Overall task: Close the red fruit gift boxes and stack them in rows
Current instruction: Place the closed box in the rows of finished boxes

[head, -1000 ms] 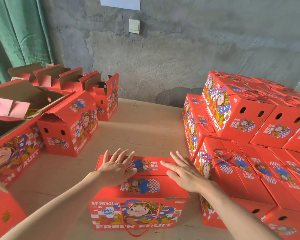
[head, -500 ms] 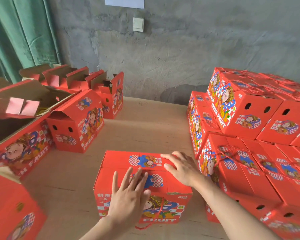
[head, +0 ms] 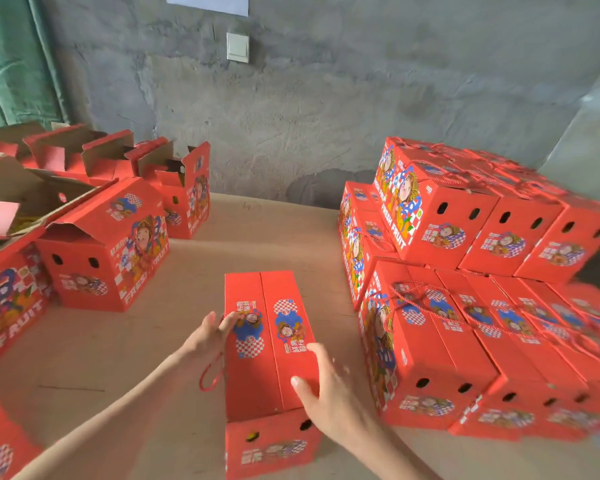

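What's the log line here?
box: closed, on table | left hand: grips left edge | right hand: on right edge, grip unclear | stack: at right
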`<state>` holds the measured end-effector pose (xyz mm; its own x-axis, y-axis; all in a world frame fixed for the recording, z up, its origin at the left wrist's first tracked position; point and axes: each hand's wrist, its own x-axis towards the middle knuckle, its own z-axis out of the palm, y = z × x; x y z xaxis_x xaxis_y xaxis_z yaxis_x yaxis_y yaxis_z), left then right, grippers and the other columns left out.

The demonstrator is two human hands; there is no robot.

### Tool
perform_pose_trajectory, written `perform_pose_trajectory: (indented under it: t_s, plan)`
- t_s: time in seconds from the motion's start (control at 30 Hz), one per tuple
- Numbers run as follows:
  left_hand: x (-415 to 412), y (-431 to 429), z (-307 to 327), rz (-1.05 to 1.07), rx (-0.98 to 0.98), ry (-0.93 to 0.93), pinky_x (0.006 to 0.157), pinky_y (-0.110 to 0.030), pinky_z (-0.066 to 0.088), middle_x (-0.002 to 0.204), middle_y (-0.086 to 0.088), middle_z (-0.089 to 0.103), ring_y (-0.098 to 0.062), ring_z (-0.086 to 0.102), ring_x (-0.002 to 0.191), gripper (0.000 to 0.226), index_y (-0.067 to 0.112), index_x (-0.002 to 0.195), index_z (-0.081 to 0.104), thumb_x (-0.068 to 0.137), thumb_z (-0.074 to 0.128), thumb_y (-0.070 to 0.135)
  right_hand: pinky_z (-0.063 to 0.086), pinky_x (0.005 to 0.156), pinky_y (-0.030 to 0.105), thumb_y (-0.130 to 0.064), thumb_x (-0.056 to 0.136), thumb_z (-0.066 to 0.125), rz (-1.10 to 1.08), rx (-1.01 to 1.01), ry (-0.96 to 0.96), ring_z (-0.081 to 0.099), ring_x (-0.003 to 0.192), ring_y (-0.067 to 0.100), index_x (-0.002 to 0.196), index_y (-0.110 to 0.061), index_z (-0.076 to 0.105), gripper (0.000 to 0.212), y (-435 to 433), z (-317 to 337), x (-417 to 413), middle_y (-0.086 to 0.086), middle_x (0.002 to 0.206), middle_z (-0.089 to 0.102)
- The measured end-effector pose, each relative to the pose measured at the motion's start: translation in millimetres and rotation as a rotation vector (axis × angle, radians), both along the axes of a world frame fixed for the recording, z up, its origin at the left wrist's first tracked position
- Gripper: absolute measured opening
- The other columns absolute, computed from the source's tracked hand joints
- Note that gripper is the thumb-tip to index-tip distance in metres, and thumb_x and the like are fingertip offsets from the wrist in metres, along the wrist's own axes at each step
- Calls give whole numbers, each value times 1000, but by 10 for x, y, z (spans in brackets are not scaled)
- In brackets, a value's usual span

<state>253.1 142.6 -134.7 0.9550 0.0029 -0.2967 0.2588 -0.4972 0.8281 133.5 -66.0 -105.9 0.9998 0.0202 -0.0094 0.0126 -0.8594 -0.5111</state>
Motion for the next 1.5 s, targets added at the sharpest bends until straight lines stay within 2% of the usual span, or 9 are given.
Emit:
perform_pose_trajectory:
  t_s: [0.1,0.23,0.4,0.5,0.6,0.73,0.87,1.27,1.5]
  plan:
    - [-15,38,80,27,35,-83,58,-27,30,63,-7,44,-18,39,56,50,12,65,38,95,38,52,46,75,27,-54,92,46,-366,382,131,55,87,17,105,-15,50,42,-175,11,8,0,96,58]
    - [-127,70,219,98,-43,-179,49,-20,35,40,5,46,-11,44,39,48,11,59,45,96,46,41,44,102,41,-59,95,27,-507,934,683,44,129,30,142,-12,38,66,-203,-216,137,13,146,40]
    - [-174,113,756,118,-429,-217,47,-22,37,59,-9,58,-16,51,46,17,11,82,62,92,52,3,45,62,24,-29,96,49,-447,1177,454,62,72,20,94,-12,63,22,-17,54,561,6,83,67]
    - [-196,65,1104,17,-534,-231,52,-21,48,82,-11,67,-15,61,56,24,8,106,58,97,40,-4,42,52,15,-12,94,55,-455,1099,173,59,77,15,105,-3,59,15,113,410,837,6,89,65]
    - [-226,-30,1384,-111,-498,-341,66,-22,53,100,-6,70,-17,65,75,30,11,115,58,95,42,-4,43,66,14,-5,91,57,-211,1030,61,61,80,17,89,-3,64,7,318,833,952,16,96,64]
    - [-273,-150,1586,-212,-179,-526,81,-28,54,106,-12,70,-17,69,90,35,8,113,63,88,47,-11,51,91,35,13,85,43,98,1165,206,65,78,25,88,1,63,23,552,1160,882,19,87,66]
    - [-319,-42,1510,-58,138,-719,82,-26,49,86,-5,74,-16,67,86,26,15,109,68,84,62,9,52,60,25,-3,93,37,152,1185,487,60,52,16,85,-3,60,25,513,1208,811,1,53,59]
    - [-679,65,349,-88,-31,-257,84,-25,48,102,12,63,-10,62,97,39,28,120,55,84,61,41,27,53,25,-1,88,43,-75,829,204,51,53,16,64,-8,51,26,653,1594,955,6,55,56]
    - [-394,159,491,-129,-122,-344,85,-22,53,113,1,64,-13,63,103,37,17,119,59,84,63,3,30,52,26,-6,86,51,-132,712,6,49,59,23,57,-8,48,29,791,1834,1091,7,54,48]
